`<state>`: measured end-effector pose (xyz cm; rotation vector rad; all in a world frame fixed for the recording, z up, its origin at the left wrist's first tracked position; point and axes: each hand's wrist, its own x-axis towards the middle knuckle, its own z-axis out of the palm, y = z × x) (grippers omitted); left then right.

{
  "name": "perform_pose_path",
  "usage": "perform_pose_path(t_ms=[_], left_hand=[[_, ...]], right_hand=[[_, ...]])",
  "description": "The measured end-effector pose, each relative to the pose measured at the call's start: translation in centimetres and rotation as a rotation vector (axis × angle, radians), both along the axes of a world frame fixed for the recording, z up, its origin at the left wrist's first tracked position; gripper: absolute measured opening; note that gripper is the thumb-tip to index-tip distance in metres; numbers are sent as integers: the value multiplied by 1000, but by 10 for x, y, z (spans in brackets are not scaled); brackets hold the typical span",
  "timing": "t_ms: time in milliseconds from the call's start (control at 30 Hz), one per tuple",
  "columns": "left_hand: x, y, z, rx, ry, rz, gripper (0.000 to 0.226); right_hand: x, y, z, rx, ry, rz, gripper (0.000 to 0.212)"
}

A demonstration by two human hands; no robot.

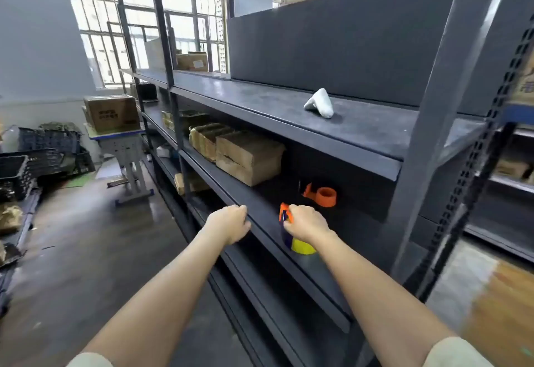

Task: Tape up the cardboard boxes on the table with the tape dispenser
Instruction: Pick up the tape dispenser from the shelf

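the right hand [306, 223] gripped the tape dispenser [302, 246] just behind the middle shelf's [355, 231] front edge. the left hand [229, 222] curled over that edge. boxes [248, 158] sat far left, open shelf between.

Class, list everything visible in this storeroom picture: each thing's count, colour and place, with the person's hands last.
shelving rack: one, dark grey, right side
white bundle: one, white, upper shelf
brown boxes: several, brown, middle shelf
orange dispenser: one, orange, back of middle shelf
tape dispenser: one, orange and blue, yellow roll, held over middle shelf
cardboard box: one, brown, on small table, left
black crates: several, black, floor, far left
left hand: one, at middle shelf's front edge
right hand: one, grips the tape dispenser
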<state>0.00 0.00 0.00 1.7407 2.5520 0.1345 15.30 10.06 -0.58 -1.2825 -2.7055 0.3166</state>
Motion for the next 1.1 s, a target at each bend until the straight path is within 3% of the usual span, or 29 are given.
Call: perform_pose_path(t_ms=[367,833,1100], left_hand=[[12,63,-46,-80,32,-83,32],[2,78,-92,-138,-10,-86,32],[-24,53,-101,-126,11,30,30]], right_hand=[[-7,41,-52,-17,-49,-122,31],[-29,76,-110,-80,-132,-213,49],[-34,77,-122,-80,-3,-266,49]])
